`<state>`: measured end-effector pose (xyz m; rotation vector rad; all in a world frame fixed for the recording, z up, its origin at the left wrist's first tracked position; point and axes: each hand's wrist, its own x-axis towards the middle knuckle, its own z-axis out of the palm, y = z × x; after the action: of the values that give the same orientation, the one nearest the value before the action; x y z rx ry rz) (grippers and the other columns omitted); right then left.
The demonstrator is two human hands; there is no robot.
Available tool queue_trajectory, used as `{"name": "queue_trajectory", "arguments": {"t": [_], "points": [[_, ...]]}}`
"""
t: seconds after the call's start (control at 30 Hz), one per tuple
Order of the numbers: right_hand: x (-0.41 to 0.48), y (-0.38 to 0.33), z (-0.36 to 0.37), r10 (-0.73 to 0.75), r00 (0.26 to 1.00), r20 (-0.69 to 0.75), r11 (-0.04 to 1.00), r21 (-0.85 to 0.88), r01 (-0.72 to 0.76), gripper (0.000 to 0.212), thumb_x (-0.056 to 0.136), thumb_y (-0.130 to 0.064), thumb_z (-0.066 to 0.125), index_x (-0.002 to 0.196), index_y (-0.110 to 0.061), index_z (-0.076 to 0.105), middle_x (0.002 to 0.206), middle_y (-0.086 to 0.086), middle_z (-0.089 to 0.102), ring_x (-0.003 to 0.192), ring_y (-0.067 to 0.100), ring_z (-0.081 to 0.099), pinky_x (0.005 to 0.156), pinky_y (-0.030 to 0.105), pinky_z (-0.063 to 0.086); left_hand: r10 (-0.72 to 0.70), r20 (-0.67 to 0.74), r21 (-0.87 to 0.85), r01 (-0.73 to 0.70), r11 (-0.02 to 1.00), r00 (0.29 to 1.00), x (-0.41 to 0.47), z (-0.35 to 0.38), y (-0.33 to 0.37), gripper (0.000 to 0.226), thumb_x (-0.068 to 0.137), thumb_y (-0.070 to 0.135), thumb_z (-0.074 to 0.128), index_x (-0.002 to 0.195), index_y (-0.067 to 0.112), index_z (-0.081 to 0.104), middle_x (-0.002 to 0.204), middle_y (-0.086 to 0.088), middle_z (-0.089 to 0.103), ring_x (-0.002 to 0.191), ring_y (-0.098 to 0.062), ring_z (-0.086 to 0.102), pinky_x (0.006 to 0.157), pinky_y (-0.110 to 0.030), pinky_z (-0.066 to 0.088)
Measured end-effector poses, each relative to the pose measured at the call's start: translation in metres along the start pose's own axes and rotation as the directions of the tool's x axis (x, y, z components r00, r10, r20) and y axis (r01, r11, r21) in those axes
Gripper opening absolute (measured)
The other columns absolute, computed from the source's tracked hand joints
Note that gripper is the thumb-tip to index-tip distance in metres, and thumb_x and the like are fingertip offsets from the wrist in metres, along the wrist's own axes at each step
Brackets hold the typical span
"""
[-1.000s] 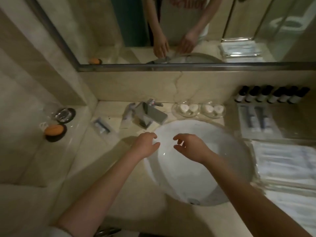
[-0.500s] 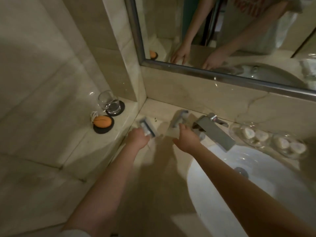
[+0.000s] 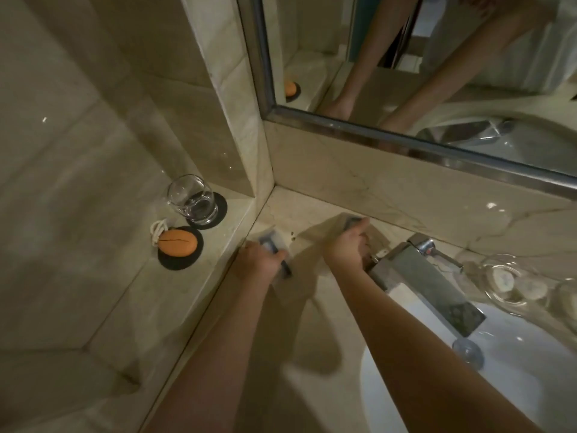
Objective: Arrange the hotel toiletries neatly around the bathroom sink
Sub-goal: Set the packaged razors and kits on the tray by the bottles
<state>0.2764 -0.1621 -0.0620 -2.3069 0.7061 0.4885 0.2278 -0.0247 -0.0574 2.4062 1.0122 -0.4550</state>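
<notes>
My left hand (image 3: 259, 260) rests on a clear-wrapped razor packet (image 3: 273, 242) lying on the marble counter near the back left corner, fingers closed over its dark handle. My right hand (image 3: 345, 248) grips a second clear-wrapped packet (image 3: 352, 221) by the backsplash, just left of the chrome faucet (image 3: 427, 282). The white sink basin (image 3: 515, 379) lies at the lower right.
On the raised left ledge a glass tumbler (image 3: 192, 198) and an orange soap on a cord (image 3: 178, 242) each sit on a black coaster. Clear glass dishes with wrapped round items (image 3: 505, 282) stand right of the faucet. A mirror (image 3: 437, 73) runs above the backsplash.
My view swung left from the sink to the corner. Both hands moved from over the basin to the two wrapped packets behind the faucet's left side and closed on them.
</notes>
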Motion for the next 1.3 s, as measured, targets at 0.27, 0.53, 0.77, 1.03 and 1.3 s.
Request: {"name": "queue_trajectory", "arguments": {"t": [0.27,0.53,0.77,1.03,1.3], "points": [[-0.007,-0.001,-0.014,-0.07,0.99,0.126,0.983,0.175,0.047,0.03,0.085,-0.005,0.056,0.115,-0.004,0.053,0.106,0.017,0.06,0.098,0.033,0.061,0.08,0.039,0.053,0.055,-0.032,-0.121,-0.058,0.991,0.998,-0.008,-0.015,-0.001,0.037,0.077,0.032,0.066,0.109,0.016,0.054,0.091,-0.004,0.057,0.073,-0.017,0.06,0.062,-0.032,0.055],[-0.067,0.018,-0.067,-0.28,0.926,0.255,0.854,0.506,0.119,0.024,0.078,-0.014,0.071,0.097,-0.01,0.057,0.091,0.012,0.062,0.08,0.024,0.061,0.071,0.039,0.054,0.207,0.028,-0.55,-0.158,0.82,0.978,-0.059,-0.031,0.004,0.044,0.084,0.018,0.065,0.121,0.016,0.042,0.104,-0.003,0.052,0.081,-0.019,0.058,0.06,-0.032,0.051],[-0.118,0.069,-0.133,-0.438,0.872,0.22,0.667,0.73,0.151,0.033,0.085,-0.008,0.064,0.116,-0.011,0.052,0.105,0.013,0.061,0.088,0.024,0.063,0.076,0.039,0.054,0.335,0.0,-0.672,-0.248,0.698,0.942,-0.131,-0.035,0.012,0.012,0.084,0.019,0.064,0.092,0.015,0.056,0.084,-0.001,0.061,0.071,-0.013,0.058,0.056,-0.025,0.044],[-0.147,0.159,-0.209,-0.388,0.918,0.086,0.608,0.772,0.185,0.009,0.091,-0.009,0.055,0.097,-0.008,0.062,0.085,0.004,0.065,0.079,0.016,0.062,0.07,0.026,0.051,0.509,0.147,-0.744,-0.244,0.622,0.848,-0.22,-0.001,0.043,0.021,0.087,0.029,0.059,0.099,0.011,0.061,0.091,-0.009,0.067,0.084,-0.025,0.064,0.072,-0.034,0.049],[-0.153,0.27,-0.275,-0.165,0.98,-0.115,0.573,0.797,0.19,0.013,0.088,-0.007,0.059,0.101,-0.009,0.063,0.082,0.003,0.063,0.075,0.017,0.059,0.063,0.027,0.047,0.655,0.283,-0.695,-0.321,0.643,0.7,-0.301,0.061,0.097,0.018,0.087,0.027,0.06,0.101,0.015,0.062,0.093,-0.006,0.067,0.087,-0.022,0.063,0.076,-0.034,0.047]]}}
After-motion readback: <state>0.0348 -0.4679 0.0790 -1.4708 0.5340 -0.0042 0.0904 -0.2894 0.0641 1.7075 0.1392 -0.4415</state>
